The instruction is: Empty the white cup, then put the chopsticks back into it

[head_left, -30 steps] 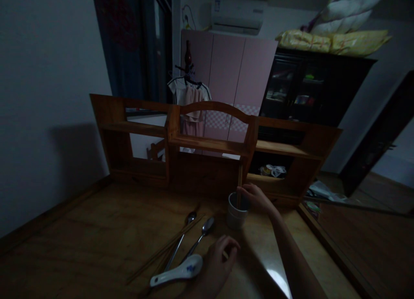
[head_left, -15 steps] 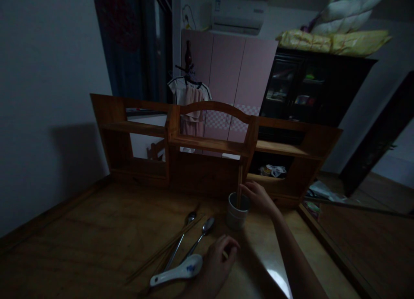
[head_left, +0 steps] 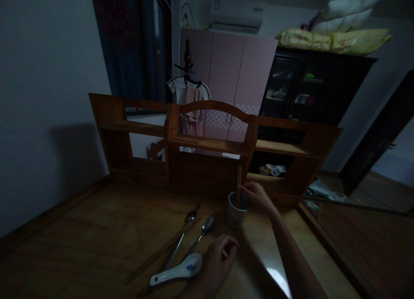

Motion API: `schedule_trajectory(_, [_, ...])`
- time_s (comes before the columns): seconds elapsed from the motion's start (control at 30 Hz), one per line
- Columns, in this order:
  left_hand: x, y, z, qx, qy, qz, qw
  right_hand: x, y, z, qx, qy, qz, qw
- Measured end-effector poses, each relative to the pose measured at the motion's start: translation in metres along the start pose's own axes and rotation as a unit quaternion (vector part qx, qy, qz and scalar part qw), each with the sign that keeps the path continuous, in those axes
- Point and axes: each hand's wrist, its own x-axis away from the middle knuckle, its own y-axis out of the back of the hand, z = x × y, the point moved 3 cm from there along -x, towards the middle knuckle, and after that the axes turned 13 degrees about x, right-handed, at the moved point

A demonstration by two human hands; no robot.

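Note:
My right hand [head_left: 256, 194] is closed in a pinch on a pair of upright chopsticks [head_left: 239, 178]. Their lower ends are inside a pale cylindrical cup [head_left: 236, 215] standing on the wooden table. Closer to me, my left hand [head_left: 220, 258] rests with curled fingers; a small tan bit shows between them, too little to name. Beside it lies a white ceramic spoon [head_left: 179, 271] with a blue mark. Two metal spoons, one [head_left: 207, 225] nearer the cup and the other [head_left: 190, 217] farther left, lie behind it. More chopsticks [head_left: 161, 250] lie slantwise across the left metal spoon.
A wooden shelf unit [head_left: 210, 142] rises along the table's far edge, just behind the cup. White cord-like items [head_left: 276, 170] sit in its right compartment. A wall [head_left: 48, 161] bounds the left side, and the raised table edge [head_left: 330, 251] runs along the right.
My right hand and the chopsticks it holds have shifted very slightly left within the cup. The left hand and the spoons stay where they were.

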Motion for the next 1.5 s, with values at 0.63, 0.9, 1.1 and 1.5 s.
schedule_trajectory(0.63, [-0.001,0.002,0.0,-0.006,-0.003,0.003,1.0,-0.001,-0.004,-0.002,-0.032,0.013,0.044,0.998])
schedule_trajectory(0.9, [-0.001,0.002,0.0,-0.012,0.004,0.001,1.0,0.0,-0.007,-0.003,-0.047,0.017,0.064,0.997])
schedule_trajectory(1.1, [-0.003,0.002,0.004,-0.014,-0.002,0.0,1.0,0.001,-0.004,0.0,-0.042,0.011,0.061,0.997])
schedule_trajectory(1.5, [-0.001,0.002,0.0,-0.014,-0.006,0.0,1.0,0.001,0.005,0.004,-0.062,-0.019,0.001,0.998])
